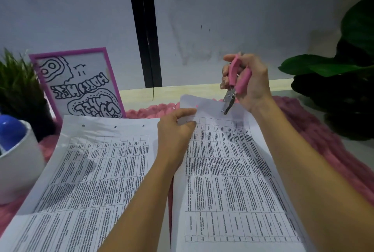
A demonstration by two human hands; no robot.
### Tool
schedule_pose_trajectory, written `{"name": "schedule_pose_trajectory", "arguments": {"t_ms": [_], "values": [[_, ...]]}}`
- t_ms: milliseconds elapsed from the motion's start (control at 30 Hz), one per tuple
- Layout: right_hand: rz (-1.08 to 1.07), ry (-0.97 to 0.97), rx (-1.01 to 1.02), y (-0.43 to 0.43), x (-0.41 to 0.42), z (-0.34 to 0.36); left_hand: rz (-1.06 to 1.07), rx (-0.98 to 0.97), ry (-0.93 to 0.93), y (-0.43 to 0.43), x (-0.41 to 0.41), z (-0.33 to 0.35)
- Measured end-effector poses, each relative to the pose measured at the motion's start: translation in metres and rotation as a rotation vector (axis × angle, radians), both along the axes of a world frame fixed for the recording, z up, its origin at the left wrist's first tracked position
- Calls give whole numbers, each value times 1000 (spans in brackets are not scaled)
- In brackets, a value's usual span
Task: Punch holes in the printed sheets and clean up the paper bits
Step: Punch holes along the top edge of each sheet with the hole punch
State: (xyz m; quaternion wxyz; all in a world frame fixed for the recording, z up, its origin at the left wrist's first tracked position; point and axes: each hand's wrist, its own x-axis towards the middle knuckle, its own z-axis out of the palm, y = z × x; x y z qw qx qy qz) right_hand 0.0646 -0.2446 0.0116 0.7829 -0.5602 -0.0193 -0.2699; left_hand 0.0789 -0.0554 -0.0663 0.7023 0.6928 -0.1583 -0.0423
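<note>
Two stacks of printed sheets with tables lie side by side. The left stack (97, 170) shows three punched holes along its far edge. My left hand (176, 128) pinches the far left part of the right stack (228, 180) and lifts its top edge. My right hand (247, 81) grips a pink-handled hole punch (234, 81); its metal jaws sit on the far edge of that sheet. A few small white paper bits (222, 167) lie on the right stack.
A pink chunky knit mat (323, 136) lies under the papers. A white mug (18, 162) with a blue object stands at the left, beside a grassy plant (18, 89) and a pink-framed drawing (79, 83). Large dark leaves (344, 81) fill the right.
</note>
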Motion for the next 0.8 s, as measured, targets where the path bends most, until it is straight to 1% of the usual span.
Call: {"name": "schedule_pose_trajectory", "arguments": {"t_ms": [67, 167, 200, 233, 333, 433, 700, 800], "values": [[-18, 12, -17, 3, 2, 0, 26, 16, -51, 0, -1, 2], [-16, 23, -38, 5, 2, 2, 93, 114, -247, 0, -7, 4], [-18, 31, -52, 5, 2, 3, 103, 143, -281, 0, -7, 3], [-25, 42, -71, 4, 1, 3, 101, 153, -284, 0, -7, 2], [-46, 77, -129, 1, 2, 6, 89, 125, -186, 4, -3, 1], [-90, 102, -147, -10, -1, 6, 86, 93, -134, 6, -1, 3], [-203, 116, -79, -32, -7, -4, 62, 6, -84, 7, -3, 6], [-231, 97, -17, -33, -8, -7, 61, -5, -77, 6, -3, 6]]}}
